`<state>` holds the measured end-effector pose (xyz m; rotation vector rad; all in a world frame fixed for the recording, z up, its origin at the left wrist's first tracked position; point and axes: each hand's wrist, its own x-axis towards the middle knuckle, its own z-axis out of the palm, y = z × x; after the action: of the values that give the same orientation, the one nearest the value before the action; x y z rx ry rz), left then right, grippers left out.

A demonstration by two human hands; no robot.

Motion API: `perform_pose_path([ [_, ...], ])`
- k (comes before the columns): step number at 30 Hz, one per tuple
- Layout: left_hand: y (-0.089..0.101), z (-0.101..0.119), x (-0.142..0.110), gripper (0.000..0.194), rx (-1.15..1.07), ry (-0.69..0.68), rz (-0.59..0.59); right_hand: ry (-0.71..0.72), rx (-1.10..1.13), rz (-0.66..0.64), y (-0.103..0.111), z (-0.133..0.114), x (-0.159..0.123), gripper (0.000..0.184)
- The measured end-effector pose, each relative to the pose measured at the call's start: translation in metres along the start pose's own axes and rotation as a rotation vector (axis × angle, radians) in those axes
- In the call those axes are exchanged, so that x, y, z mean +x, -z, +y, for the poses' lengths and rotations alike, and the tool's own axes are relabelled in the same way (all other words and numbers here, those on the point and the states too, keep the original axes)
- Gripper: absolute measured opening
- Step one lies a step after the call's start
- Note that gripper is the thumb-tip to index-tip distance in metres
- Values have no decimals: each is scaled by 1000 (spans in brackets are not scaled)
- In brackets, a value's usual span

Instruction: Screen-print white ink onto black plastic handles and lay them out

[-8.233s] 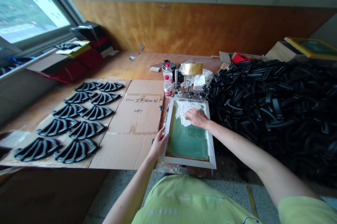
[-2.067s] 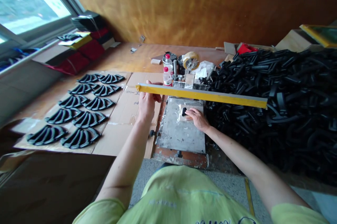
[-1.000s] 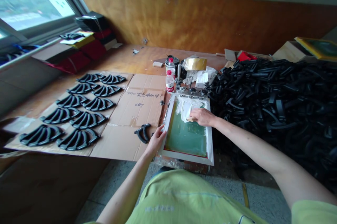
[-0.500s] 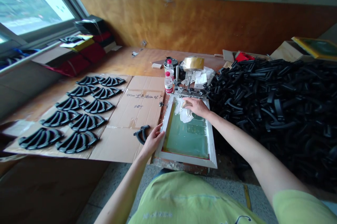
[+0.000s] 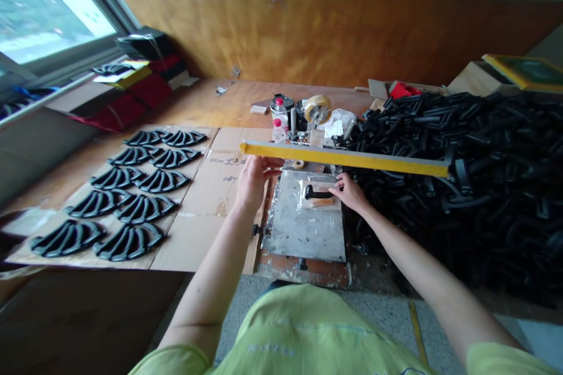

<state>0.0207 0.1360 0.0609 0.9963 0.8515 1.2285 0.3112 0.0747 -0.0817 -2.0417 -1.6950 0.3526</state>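
A screen printing frame (image 5: 352,159) is tilted up and seen edge-on as a long yellow bar. My left hand (image 5: 253,181) is closed at its left end, fingers partly hidden under the edge. Below it lies a flat metal base plate (image 5: 303,228) with a small light block on it. On that block rests a curved black plastic handle (image 5: 319,193). With finger and thumb, my right hand (image 5: 349,192) pinches the handle's right end.
Rows of black plastic handles (image 5: 145,205) lie on cardboard (image 5: 197,234) at left. A big heap of black handles (image 5: 440,187) fills the right. Behind the plate stand red-capped bottles (image 5: 280,120) and a tape roll (image 5: 317,110).
The screen frame has swung up from lying flat, uncovering the plate and handle. My right hand left the white ink area and took the handle's end. A handle beside my left hand is gone.
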Motion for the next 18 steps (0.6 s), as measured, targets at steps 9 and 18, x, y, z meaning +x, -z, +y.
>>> perform_pose_path([
  [9, 15, -107, -94, 42, -70, 775, -116, 490, -154, -30, -18, -101, -63, 16],
  [18, 204, -146, -98, 41, 383, 746, 526, 21, -295, 98, 63, 36, -63, 41],
])
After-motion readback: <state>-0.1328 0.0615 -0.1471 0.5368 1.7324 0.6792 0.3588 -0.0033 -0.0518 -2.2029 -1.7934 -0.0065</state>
